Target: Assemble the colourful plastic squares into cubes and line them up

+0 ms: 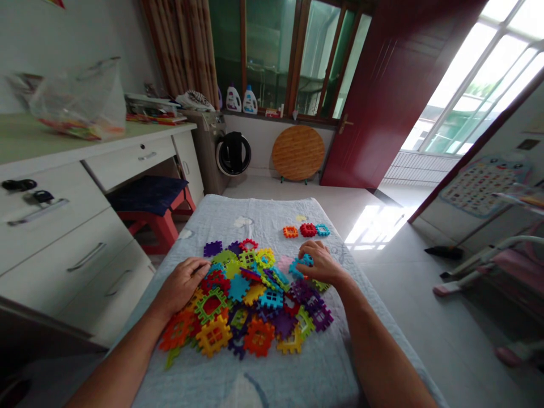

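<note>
A heap of colourful plastic interlocking tiles with notched edges covers the middle of the cloth-covered table (250,374). Among them are an orange tile (259,338), a yellow tile (213,335) and a green tile (211,305). My left hand (182,283) rests against the heap's left side, fingers stretched out and holding nothing visible. At the heap's right edge, my right hand (321,262) has its fingers closed around a blue interlocking tile (300,265). Farther back stand an orange piece (290,232), a red piece (308,229) and a blue piece (323,230), in a row.
White drawers (80,249) and a stool with a dark top (148,194) stand to the left. Beyond the table are a washing machine (212,153), a round wooden board (298,152) and a red door (382,96). A pink-seated chair (516,266) is at right.
</note>
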Tool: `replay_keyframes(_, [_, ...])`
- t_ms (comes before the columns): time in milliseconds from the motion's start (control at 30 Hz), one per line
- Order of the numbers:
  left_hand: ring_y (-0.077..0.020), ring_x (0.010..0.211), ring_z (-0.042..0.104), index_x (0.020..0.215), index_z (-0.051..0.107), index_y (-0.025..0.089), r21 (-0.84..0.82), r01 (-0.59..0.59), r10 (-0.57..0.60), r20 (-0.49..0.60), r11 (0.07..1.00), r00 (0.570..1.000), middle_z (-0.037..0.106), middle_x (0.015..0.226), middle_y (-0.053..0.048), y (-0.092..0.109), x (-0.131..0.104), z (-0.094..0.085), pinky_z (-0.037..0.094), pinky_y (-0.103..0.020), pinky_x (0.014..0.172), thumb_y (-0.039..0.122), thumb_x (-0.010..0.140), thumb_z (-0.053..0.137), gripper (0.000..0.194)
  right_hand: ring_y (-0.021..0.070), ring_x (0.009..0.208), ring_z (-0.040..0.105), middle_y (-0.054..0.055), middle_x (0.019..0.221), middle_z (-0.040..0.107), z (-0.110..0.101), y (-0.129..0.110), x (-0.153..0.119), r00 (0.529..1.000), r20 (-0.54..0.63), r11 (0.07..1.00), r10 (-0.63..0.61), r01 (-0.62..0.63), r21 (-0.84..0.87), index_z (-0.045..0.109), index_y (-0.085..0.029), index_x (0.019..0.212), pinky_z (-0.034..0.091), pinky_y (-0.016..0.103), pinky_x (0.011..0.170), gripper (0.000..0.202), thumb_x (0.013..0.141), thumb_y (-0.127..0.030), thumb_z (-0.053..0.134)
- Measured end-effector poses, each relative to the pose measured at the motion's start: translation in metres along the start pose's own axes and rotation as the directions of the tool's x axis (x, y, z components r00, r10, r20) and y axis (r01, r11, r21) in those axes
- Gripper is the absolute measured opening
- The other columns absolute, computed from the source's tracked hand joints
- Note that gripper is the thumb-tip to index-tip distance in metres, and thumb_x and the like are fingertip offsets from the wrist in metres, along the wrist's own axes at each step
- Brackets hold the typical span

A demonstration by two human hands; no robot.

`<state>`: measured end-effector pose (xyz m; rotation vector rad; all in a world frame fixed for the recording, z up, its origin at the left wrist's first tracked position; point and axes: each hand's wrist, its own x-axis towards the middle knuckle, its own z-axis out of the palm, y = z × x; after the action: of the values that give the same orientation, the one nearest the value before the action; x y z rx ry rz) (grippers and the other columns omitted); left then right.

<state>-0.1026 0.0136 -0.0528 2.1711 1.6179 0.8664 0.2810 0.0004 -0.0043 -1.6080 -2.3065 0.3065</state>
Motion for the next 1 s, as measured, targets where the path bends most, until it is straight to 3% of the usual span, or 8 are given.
replay_keyframes(167, [-0.0214, 0.099, 0.061, 0.092, 0.068, 0.023, 0.0, 0.007, -0.007, -0.008, 1.0, 1.0, 0.068, 0.102, -0.004, 0.001, 0.001, -0.001, 0.047, -0.034, 0.094, 0.054, 0.086, 0.041, 0.042, 0.0261, 0.1, 0.046, 0.005, 0.097, 0.062, 0.001, -0.003, 0.001, 0.999, 0.048, 0.996, 0.01, -0.005, -0.084, 0.061, -0.022, 0.101, 0.031, 0.039, 0.087, 0.044, 0.064, -0.042, 0.073])
replay_keyframes(467, [-0.0213, 0.1, 0.061, 0.094, 0.068, 0.021, 0.02, 0.007, -0.008, 0.005, 1.0, 1.0, 0.068, 0.103, -0.005, -0.002, 0.001, 0.001, 0.046, -0.032, 0.094, 0.054, 0.086, 0.04, 0.043, 0.0277, 0.102, 0.05, 0.007, 0.104, 0.065, 0.005, -0.012, 0.001, 0.997, 0.081, 0.997, -0.018, 0.024, -0.067, 0.055, -0.023, 0.118, 0.033, 0.04, 0.09, 0.058, 0.062, -0.026, 0.07])
replay_keyframes(533, [-0.0213, 0.1, 0.062, 0.095, 0.068, 0.022, 0.022, 0.003, -0.003, 0.003, 1.0, 1.0, 0.068, 0.103, -0.004, -0.004, 0.001, 0.001, 0.046, -0.033, 0.095, 0.055, 0.086, 0.04, 0.044, 0.0256, 0.102, 0.052, 0.006, 0.11, 0.064, 0.001, -0.002, 0.001, 1.0, 0.018, 1.0, -0.017, 0.017, 0.024, 0.052, -0.024, 0.122, 0.036, 0.038, 0.09, 0.059, 0.064, -0.022, 0.065])
replay_keyframes(667, [-0.0215, 0.099, 0.062, 0.094, 0.068, 0.022, 0.022, -0.007, 0.007, -0.005, 1.0, 1.0, 0.069, 0.103, -0.004, -0.006, 0.001, 0.002, 0.047, -0.032, 0.094, 0.056, 0.086, 0.041, 0.045, 0.0233, 0.111, 0.051, 0.007, 0.123, 0.057, -0.013, 0.033, 0.0, 0.966, -0.255, 0.988, 0.05, -0.01, 0.156, 0.045, -0.022, 0.128, 0.038, 0.037, 0.096, 0.062, 0.068, -0.016, 0.055])
replay_keyframes(733, [-0.0216, 0.099, 0.062, 0.094, 0.069, 0.021, 0.022, -0.01, 0.01, -0.008, 1.0, 1.0, 0.069, 0.103, -0.005, -0.007, 0.001, 0.002, 0.047, -0.032, 0.094, 0.056, 0.085, 0.041, 0.046, 0.0241, 0.115, 0.049, 0.008, 0.124, 0.057, -0.017, 0.046, -0.001, 0.952, -0.289, 0.986, 0.097, -0.052, 0.159, 0.045, -0.02, 0.128, 0.037, 0.038, 0.099, 0.062, 0.067, -0.014, 0.053])
replay_keyframes(867, [-0.0218, 0.099, 0.062, 0.094, 0.069, 0.02, 0.031, -0.009, 0.009, 0.001, 0.999, 1.0, 0.069, 0.103, -0.006, -0.006, 0.002, 0.002, 0.046, -0.032, 0.095, 0.057, 0.085, 0.04, 0.047, 0.0272, 0.116, 0.048, 0.007, 0.123, 0.059, -0.009, 0.048, 0.001, 0.99, -0.109, 0.993, 0.089, -0.08, 0.088, 0.048, -0.021, 0.125, 0.034, 0.042, 0.099, 0.062, 0.064, -0.013, 0.055])
replay_keyframes(1000, [-0.022, 0.1, 0.062, 0.095, 0.069, 0.02, 0.036, -0.007, 0.007, 0.006, 0.999, 1.0, 0.069, 0.104, -0.006, -0.006, 0.002, 0.002, 0.046, -0.032, 0.095, 0.057, 0.085, 0.04, 0.048, 0.0298, 0.115, 0.047, 0.007, 0.122, 0.061, 0.002, 0.039, 0.004, 0.994, 0.039, 0.995, 0.101, -0.102, 0.007, 0.047, -0.022, 0.128, 0.031, 0.045, 0.097, 0.066, 0.063, -0.013, 0.054])
